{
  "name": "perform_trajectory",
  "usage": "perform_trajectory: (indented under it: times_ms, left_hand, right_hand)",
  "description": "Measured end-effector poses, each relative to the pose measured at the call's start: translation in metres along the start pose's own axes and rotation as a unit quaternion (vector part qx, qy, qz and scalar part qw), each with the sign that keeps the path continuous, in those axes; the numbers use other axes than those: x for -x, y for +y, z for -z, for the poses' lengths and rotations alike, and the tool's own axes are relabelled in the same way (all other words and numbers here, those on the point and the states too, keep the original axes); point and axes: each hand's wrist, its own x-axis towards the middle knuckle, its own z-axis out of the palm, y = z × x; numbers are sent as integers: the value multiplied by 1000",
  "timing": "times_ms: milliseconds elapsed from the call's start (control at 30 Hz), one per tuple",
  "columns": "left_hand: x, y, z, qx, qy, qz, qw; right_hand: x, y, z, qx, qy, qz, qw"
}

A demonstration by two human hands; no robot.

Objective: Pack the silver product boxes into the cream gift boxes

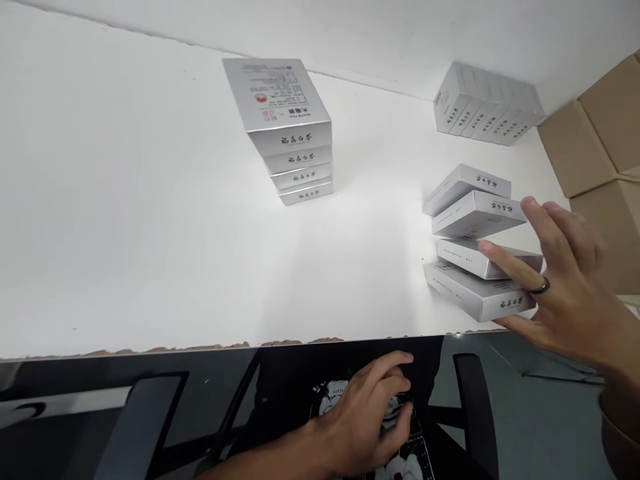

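Observation:
Several flat silver-white boxes (pixel 457 288) stand on edge in a loose, fanned row at the right of the white table. My right hand (pixel 565 280) is spread around the nearer boxes of that row, its index finger between two of them and its thumb below the nearest one; a dark ring is on one finger. My left hand (pixel 370 413) is below the table's front edge, over my lap, with fingers apart and nothing in it. A stack of several similar boxes (pixel 287 100) with printed labels stands left of centre.
Another tight row of boxes (pixel 487 103) stands at the back right by the wall. An open brown carton (pixel 595 147) is at the far right. The white table (pixel 150 200) has a chipped front edge. A black chair armrest (pixel 475 407) shows below it.

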Motion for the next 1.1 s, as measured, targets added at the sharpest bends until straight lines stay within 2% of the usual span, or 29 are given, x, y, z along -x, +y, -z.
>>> perform_trajectory:
  times_ms: [200,467,667,800,900,1100]
  left_hand:
    - [0,-2,0,2,-2,-2,1000]
    - [-1,-5,-2,17,-2,5,1000]
    - [-7,6,4,43,-6,-1,999]
    - [-17,15,12,48,20,-46,998]
    - [-31,17,22,38,35,-55,997]
    - [-63,22,62,-25,21,-71,997]
  right_hand:
    - [6,1,-2,54,45,-24,997]
    - [4,4,4,16,99,10,995]
    - [19,-3,3,-70,97,9,993]
    - [30,-10,2,-113,107,16,988]
    - [35,-15,1,-124,90,20,988]
    - [36,-21,-1,-137,99,20,985]
